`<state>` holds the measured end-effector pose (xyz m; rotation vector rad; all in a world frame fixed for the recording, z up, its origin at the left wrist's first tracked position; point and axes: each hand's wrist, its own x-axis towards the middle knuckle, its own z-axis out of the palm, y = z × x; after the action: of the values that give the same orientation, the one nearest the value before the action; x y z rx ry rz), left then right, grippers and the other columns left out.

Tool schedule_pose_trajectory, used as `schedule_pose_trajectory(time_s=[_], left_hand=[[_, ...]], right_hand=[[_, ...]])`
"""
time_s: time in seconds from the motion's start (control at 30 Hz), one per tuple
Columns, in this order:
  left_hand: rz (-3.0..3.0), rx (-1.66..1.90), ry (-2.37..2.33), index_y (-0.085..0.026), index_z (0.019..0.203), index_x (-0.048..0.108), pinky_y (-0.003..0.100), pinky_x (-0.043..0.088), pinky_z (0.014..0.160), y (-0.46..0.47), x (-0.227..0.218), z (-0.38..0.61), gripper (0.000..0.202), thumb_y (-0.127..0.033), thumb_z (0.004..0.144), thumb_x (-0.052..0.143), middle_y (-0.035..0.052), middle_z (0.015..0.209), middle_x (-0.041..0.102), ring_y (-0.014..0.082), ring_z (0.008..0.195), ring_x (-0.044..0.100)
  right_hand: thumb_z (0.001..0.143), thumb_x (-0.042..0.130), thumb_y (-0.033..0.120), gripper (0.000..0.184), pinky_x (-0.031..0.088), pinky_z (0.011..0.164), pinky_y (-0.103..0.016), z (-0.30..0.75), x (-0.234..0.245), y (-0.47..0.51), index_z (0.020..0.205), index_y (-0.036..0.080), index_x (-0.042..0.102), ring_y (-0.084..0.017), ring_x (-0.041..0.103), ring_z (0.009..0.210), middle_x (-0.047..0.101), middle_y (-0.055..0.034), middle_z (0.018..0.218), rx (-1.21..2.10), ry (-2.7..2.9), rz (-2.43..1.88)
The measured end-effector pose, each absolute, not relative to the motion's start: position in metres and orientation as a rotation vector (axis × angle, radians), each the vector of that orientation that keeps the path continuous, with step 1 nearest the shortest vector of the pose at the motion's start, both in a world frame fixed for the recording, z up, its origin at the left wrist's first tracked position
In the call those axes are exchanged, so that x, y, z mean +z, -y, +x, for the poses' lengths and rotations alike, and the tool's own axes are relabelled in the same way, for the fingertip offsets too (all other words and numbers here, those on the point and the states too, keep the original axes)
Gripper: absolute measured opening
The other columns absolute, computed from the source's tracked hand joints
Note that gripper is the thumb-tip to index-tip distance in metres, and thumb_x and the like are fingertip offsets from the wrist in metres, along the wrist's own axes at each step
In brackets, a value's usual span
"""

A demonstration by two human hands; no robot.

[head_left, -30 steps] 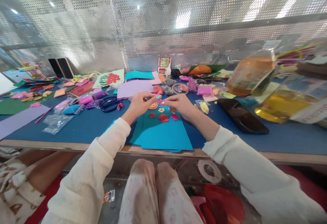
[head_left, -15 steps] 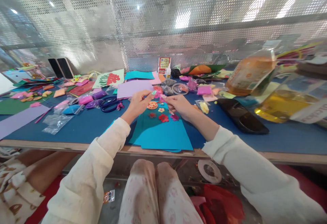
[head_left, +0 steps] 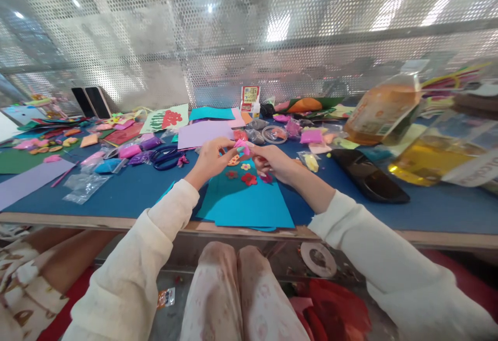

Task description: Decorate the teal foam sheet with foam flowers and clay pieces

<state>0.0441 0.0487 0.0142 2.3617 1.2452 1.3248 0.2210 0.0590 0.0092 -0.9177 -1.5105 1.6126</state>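
Note:
Both my hands meet over a stack of teal paper sheets (head_left: 249, 203) on the blue table (head_left: 428, 211). My left hand (head_left: 212, 158) and my right hand (head_left: 272, 160) pinch a small pink paper piece (head_left: 241, 145) between their fingertips. Below the hands, small paper flowers lie on the teal sheet: a red one (head_left: 249, 179), a yellow one (head_left: 245, 166), a dark one (head_left: 232, 174) and a magenta one (head_left: 266, 178). An orange round cutout (head_left: 234, 161) shows partly behind my left fingers.
Blue-handled scissors (head_left: 165, 156) lie left of my hands. Coloured sheets, small plastic bags and a lilac sheet (head_left: 204, 133) fill the back. A black phone (head_left: 368, 176) and bottles of yellow liquid (head_left: 424, 159) sit at the right. Another person's arm (head_left: 50, 258) is at the lower left.
My hands have turned the pink piece and lifted it slightly. My left fingers have curled closer over the orange cutout.

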Motion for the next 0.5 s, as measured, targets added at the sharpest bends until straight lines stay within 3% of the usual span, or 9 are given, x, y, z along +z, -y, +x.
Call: schedule_pose_trajectory(time_s=[0.17,0.27,0.33,0.5], left_hand=[[2.401,1.352,-1.312,-0.014,0.071,0.067,0.025,0.04,0.056,-0.0481,0.0148,0.0433,0.026,-0.037,0.078,0.056,0.0038,0.069,0.066,0.0127,0.06,0.054],[2.37,1.352,-1.331,-0.014,0.069,0.067,0.024,0.041,0.055,-0.0484,0.0144,0.0441,0.021,-0.033,0.075,0.06,0.0036,0.068,0.066,0.0125,0.059,0.055],[2.313,1.383,-1.338,-0.014,0.072,0.068,0.024,0.042,0.055,-0.049,0.0138,0.0444,0.02,-0.033,0.074,0.061,0.004,0.071,0.068,0.0125,0.06,0.056],[2.229,1.451,-1.322,-0.017,0.094,0.068,0.023,0.045,0.058,-0.0502,0.0121,0.0443,0.024,-0.028,0.073,0.064,0.0042,0.077,0.069,0.0135,0.068,0.061]], right_hand=[[0.061,0.068,0.052,0.043,0.018,0.034,-0.02,0.2233,0.007,-0.0594,0.052,0.016,0.045,-0.003,0.02,0.034,0.026,0.01,0.039,1.561,1.576,-0.831],[0.063,0.068,0.048,0.036,0.021,0.035,-0.021,0.2245,0.0043,-0.0604,0.064,0.014,0.058,-0.004,0.024,0.035,0.03,0.0093,0.038,1.488,1.682,-0.817],[0.062,0.069,0.047,0.037,0.022,0.036,-0.021,0.2245,0.0033,-0.0621,0.072,0.012,0.062,-0.004,0.024,0.035,0.03,0.0098,0.037,1.453,1.657,-0.839],[0.059,0.07,0.044,0.034,0.019,0.035,-0.02,0.2229,0.0048,-0.0646,0.068,0.013,0.059,-0.003,0.02,0.034,0.027,0.0108,0.038,1.429,1.522,-0.936]])
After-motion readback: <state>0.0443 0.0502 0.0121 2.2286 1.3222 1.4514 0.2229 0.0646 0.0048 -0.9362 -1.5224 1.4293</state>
